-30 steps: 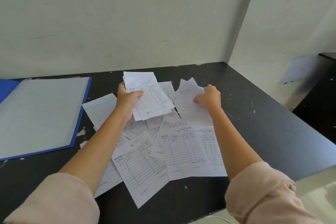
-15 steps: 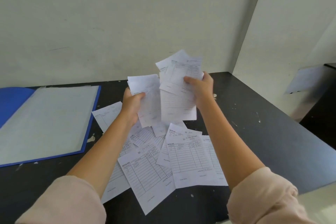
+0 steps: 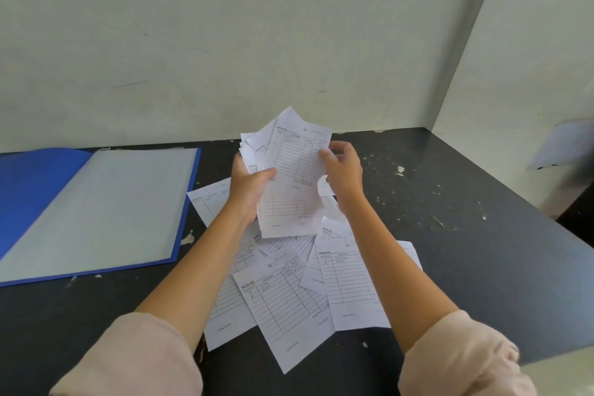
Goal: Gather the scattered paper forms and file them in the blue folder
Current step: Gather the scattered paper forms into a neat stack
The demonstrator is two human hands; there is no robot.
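A loose stack of white ruled forms (image 3: 291,170) is held up above the dark table, fanned at the top. My left hand (image 3: 249,190) grips the stack's left edge, thumb across the front sheet. My right hand (image 3: 342,173) touches its right edge with fingers curled around it. Several more forms (image 3: 289,292) lie scattered and overlapping on the table under my forearms. The blue folder (image 3: 29,190) lies open flat at the left, a clear plastic sleeve (image 3: 106,209) covering its right half.
The black table (image 3: 450,235) runs into a corner of pale walls at the back and right. Its right edge falls away diagonally near a dark cabinet (image 3: 578,212). White paint flecks dot the surface.
Both hands have lifted their separate bundles off the table and brought them together into one stack. The right hand moved left to meet the left hand.
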